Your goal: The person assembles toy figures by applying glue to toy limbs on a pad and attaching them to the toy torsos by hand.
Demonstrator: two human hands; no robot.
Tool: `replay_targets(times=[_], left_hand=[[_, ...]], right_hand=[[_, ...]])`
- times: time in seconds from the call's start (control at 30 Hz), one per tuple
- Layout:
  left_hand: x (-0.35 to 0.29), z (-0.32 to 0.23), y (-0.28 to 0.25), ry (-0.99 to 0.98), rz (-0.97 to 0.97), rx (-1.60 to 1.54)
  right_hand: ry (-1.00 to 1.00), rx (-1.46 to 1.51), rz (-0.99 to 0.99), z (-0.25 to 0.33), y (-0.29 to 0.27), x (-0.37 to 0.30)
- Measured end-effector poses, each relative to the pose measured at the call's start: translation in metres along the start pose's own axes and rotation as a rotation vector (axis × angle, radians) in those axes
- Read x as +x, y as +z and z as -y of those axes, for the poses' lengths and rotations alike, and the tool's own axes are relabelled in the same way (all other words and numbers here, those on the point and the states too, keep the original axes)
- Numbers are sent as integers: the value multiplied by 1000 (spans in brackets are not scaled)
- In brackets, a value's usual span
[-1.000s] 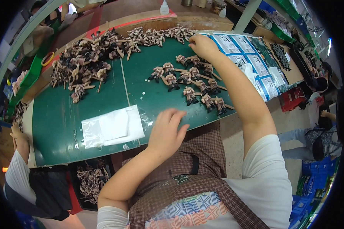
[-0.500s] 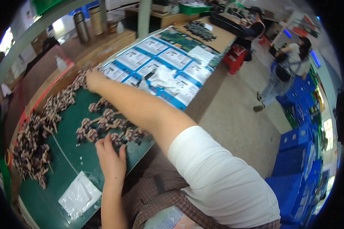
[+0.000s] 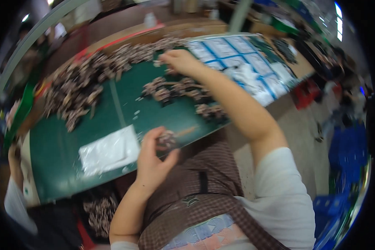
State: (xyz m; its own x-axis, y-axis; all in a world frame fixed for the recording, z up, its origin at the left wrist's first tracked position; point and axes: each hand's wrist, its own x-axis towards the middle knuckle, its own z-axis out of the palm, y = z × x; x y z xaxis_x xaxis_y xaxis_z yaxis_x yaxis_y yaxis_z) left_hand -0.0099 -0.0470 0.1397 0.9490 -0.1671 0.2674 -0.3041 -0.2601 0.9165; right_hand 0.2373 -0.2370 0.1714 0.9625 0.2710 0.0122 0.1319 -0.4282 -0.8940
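Note:
My left hand (image 3: pixel 154 160) is at the table's near edge, thumb and fingers curled round a small pinkish-brown and dark bunched piece (image 3: pixel 166 139). A tan strip sticks out of it to the right; its exact kind is blurred. My right arm reaches across the green table (image 3: pixel 125 96). The fingers of my right hand (image 3: pixel 179 62) are pinched beside the far row; a tiny pale thing at their tips cannot be made out. Just nearer than that hand lies a loose group of similar bunched pieces (image 3: pixel 158 89). A large heap of them (image 3: pixel 87 71) runs along the back left.
White plastic bags (image 3: pixel 110 151) lie flat at the near left. Blue-and-white printed sheets (image 3: pixel 225 48) cover the right end, with crumpled white plastic (image 3: pixel 248 75) on them. Another person's arm (image 3: pixel 16 175) is at the left edge. Blue crates (image 3: pixel 348 143) stand at the right.
The view has swung left. My left hand has come away from the loose group toward the near edge with one piece in it. My right hand has drawn back slightly from the far row.

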Motion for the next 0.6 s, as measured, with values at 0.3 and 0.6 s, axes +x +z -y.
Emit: replay_targets(times=[0.3, 0.6], left_hand=[[-94, -13, -54, -256, 72, -241], [-145, 14, -65, -362, 53, -421]], right_hand=[[8, -194, 236, 47, 69, -82], [-430, -533, 56, 20, 97, -114]])
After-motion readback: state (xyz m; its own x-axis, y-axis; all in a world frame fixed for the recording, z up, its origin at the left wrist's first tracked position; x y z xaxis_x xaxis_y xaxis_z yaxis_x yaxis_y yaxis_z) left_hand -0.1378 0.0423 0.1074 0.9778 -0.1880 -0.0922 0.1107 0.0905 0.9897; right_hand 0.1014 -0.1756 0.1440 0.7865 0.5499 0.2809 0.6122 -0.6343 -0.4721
